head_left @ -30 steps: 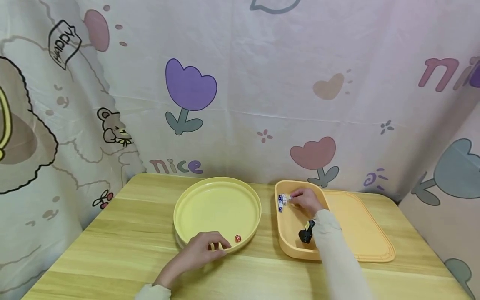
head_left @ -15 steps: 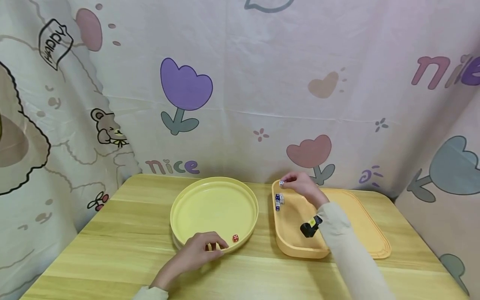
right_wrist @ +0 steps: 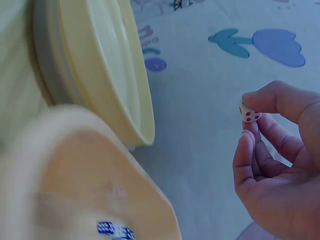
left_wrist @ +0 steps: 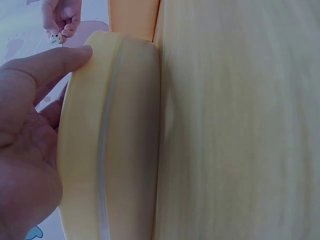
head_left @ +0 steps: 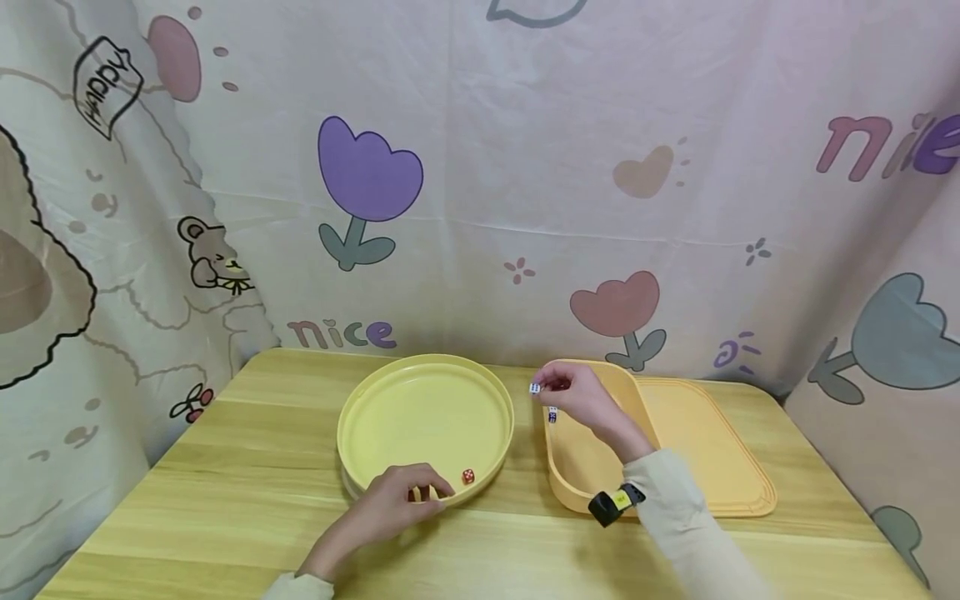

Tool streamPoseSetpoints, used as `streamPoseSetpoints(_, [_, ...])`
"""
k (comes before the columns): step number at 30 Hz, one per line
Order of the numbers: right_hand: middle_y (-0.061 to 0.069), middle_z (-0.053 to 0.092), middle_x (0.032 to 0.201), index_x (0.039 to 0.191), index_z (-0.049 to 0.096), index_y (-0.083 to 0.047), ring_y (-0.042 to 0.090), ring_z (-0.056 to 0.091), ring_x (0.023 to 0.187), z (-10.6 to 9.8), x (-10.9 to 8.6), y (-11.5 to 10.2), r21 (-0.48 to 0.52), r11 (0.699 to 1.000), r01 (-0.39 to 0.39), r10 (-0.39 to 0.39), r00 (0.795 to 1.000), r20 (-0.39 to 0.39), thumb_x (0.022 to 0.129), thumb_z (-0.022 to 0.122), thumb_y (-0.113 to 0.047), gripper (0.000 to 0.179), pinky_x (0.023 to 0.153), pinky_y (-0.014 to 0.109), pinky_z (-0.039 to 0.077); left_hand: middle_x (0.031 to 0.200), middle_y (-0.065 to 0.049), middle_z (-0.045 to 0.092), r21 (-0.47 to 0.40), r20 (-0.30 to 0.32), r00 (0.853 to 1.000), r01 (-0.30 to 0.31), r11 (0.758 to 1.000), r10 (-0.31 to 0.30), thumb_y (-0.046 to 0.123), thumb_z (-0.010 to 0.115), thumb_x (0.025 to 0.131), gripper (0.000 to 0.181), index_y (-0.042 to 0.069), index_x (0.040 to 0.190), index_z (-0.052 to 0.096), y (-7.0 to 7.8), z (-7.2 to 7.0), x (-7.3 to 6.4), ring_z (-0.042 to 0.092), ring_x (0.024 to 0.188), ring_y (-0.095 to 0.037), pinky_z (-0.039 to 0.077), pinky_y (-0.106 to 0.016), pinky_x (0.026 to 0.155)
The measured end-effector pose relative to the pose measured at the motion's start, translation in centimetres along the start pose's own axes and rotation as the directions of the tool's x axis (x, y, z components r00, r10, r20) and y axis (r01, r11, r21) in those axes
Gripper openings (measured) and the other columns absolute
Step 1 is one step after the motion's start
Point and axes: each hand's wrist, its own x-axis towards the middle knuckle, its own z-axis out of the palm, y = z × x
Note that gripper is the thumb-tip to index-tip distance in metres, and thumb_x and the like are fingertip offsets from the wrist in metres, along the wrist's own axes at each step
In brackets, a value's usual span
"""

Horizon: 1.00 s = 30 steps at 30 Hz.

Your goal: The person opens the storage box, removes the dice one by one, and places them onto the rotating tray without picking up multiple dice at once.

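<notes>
Head view: the right hand (head_left: 581,400) pinches a die (head_left: 534,388) in the air, near the box (head_left: 588,454); the left hand (head_left: 397,500) grips the tray (head_left: 423,417) by its rim; carrying the die seems the present step; the next move probably calls for a firm pinch.

From the middle of the head view, a pale printed cloth (head_left: 480,108) hangs from 9 through 12 to 3 o'clock. It shows a purple tulip (head_left: 371,177) towards 10:30, a small bear (head_left: 213,252) at 9, a beige heart (head_left: 642,171) at 2 and a pink tulip (head_left: 617,304) at 3. A wood-grain table (head_left: 195,500) spreads below, around 6; a flat orange lid (head_left: 705,450) lies on it at 4.
</notes>
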Motion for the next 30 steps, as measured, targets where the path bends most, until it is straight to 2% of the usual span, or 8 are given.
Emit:
streamPoseSetpoints(7, [0.005,0.058,0.075,0.087,0.064,0.002,0.015,0.053,0.070,2.1,-1.4,0.5,0.043,0.998,0.042,-0.042,0.999,0.000,0.075,0.067,0.000,0.013,0.060,0.023,0.045,0.083,0.012,0.061,0.006,-0.003,1.000,-0.001,1.000,0.001,0.019,0.065,0.083,0.009,0.020,0.092,0.068,-0.1,0.0,0.0,0.050,0.069,-0.001,0.042,-0.021,0.055])
streamPoseSetpoints(13, [0.004,0.057,0.075,0.088,0.064,0.001,0.015,0.052,0.070,4.4,-2.1,0.6,0.044,0.999,0.003,-0.004,1.000,0.016,0.074,0.068,-0.001,0.014,0.061,0.024,0.046,0.084,0.011,0.061,0.004,0.000,1.000,0.009,1.000,-0.009,0.018,0.065,0.083,0.009,0.020,0.091,0.068,-0.2,0.1,0.1,0.050,0.071,-0.001,0.042,-0.021,0.056])
streamPoseSetpoints(18, [0.003,0.057,0.075,0.088,0.064,-0.001,0.015,0.052,0.070,6.1,-2.3,1.0,0.049,0.999,0.015,-0.016,1.000,0.024,0.074,0.069,-0.003,0.015,0.061,0.024,0.045,0.083,0.011,0.061,-0.002,-0.004,1.000,0.003,1.000,-0.003,0.018,0.066,0.082,0.010,0.020,0.092,0.068,-0.2,0.1,0.0,0.050,0.070,-0.001,0.043,-0.021,0.056])
streamPoseSetpoints(21, [0.003,0.057,0.074,0.087,0.063,0.000,0.015,0.052,0.069,6.7,-2.4,1.3,0.059,0.998,0.013,-0.014,1.000,0.016,0.074,0.070,-0.003,0.015,0.061,0.024,0.045,0.083,0.011,0.061,-0.012,-0.004,1.000,-0.005,1.000,0.005,0.018,0.066,0.082,0.010,0.020,0.092,0.068,-0.1,0.2,0.0,0.050,0.070,-0.001,0.042,-0.021,0.055])
streamPoseSetpoints(27, [0.001,0.058,0.077,0.086,0.064,-0.003,0.014,0.053,0.072,7.6,-2.5,1.7,0.054,0.998,-0.044,0.044,0.999,0.001,0.073,0.071,-0.006,0.015,0.065,0.025,0.046,0.083,0.009,0.062,-0.006,0.002,1.000,0.006,1.000,-0.006,0.019,0.066,0.082,0.009,0.020,0.092,0.068,0.0,0.1,0.0,0.050,0.070,-0.001,0.043,-0.021,0.056])
streamPoseSetpoints(30, [0.001,0.059,0.081,0.086,0.065,-0.004,0.014,0.053,0.074,8.1,-2.4,1.8,0.043,0.999,-0.015,0.016,1.000,-0.024,0.073,0.071,-0.005,0.015,0.067,0.026,0.046,0.083,0.008,0.062,-0.002,0.000,1.000,0.015,1.000,-0.015,0.019,0.066,0.082,0.009,0.020,0.092,0.068,0.0,0.0,0.1,0.050,0.070,-0.001,0.043,-0.021,0.057])
